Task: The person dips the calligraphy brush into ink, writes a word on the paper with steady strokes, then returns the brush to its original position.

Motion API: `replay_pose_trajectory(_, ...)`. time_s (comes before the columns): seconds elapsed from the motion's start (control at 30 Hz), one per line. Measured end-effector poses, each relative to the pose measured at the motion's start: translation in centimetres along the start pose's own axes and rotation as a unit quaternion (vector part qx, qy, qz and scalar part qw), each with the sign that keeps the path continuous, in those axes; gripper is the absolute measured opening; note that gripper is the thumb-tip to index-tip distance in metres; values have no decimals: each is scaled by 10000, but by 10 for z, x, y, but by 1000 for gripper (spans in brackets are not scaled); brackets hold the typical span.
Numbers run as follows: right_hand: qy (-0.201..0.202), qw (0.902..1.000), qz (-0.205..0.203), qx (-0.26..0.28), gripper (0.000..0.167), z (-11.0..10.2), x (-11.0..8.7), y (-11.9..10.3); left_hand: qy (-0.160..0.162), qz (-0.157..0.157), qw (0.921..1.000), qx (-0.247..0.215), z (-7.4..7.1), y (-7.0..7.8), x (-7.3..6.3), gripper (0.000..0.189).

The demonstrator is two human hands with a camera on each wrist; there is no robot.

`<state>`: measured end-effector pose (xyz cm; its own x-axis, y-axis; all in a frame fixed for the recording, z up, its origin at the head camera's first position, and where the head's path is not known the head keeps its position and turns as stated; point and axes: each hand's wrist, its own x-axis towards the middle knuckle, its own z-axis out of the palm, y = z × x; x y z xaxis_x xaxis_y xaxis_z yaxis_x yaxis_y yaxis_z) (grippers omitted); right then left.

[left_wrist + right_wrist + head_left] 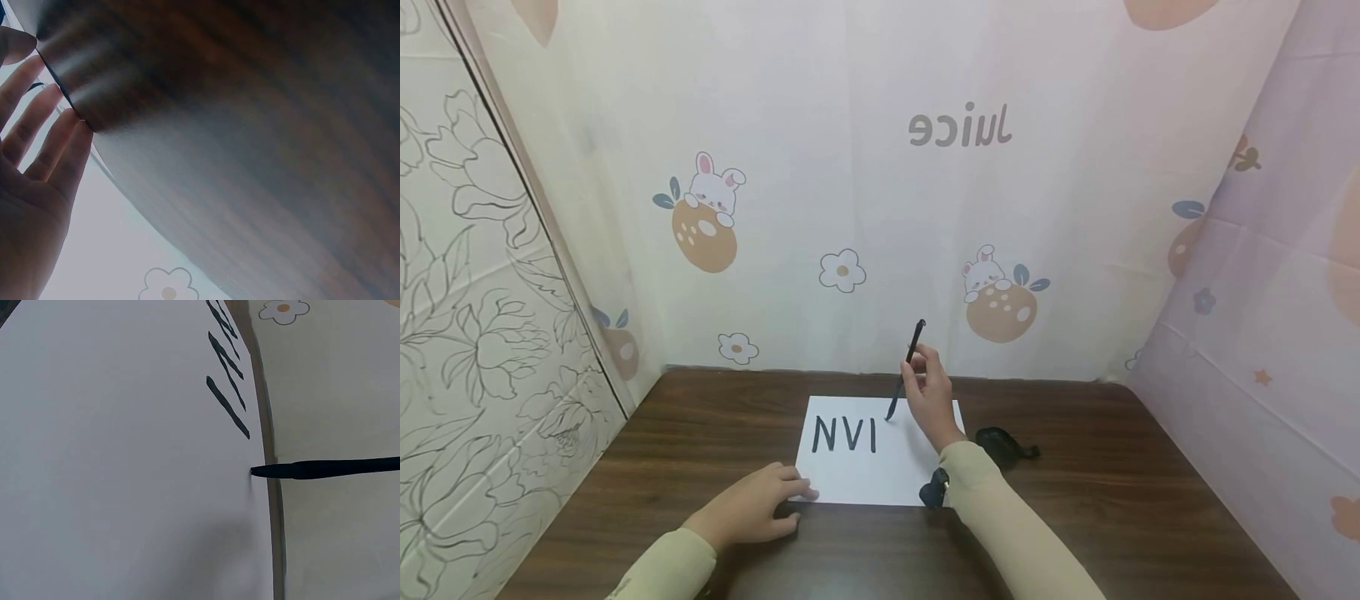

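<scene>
My right hand (931, 392) pinches a slim black writing brush (914, 343), held tilted above a white sheet of paper (857, 483). In the right wrist view the brush's tapered tip (265, 470) is at the paper surface near its far edge, just past the last stroke. Large black letters (844, 434), reading NVI, stand on the upper left of the sheet. The left hand (760, 502) rests by the lower left corner, fingertips on the paper and thumb on the table. Its fingers (72, 159) look extended in the left wrist view.
A dark wooden table (1120, 500) carries the sheet. Right of the paper lies a small black rounded object (1000, 447) with a short stem. A black wrist device (934, 489) sits at the right cuff. Printed curtains (850, 167) enclose the table's back and sides.
</scene>
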<state>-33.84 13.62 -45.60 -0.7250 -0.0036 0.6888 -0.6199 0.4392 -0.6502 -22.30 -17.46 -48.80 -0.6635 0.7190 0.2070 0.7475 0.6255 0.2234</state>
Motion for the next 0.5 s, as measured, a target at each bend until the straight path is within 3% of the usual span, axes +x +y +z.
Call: replay_pose_trajectory(0.5,-58,10000,45,13,35,0,-3,2,3,-4,10000,18,0,0,0,28)
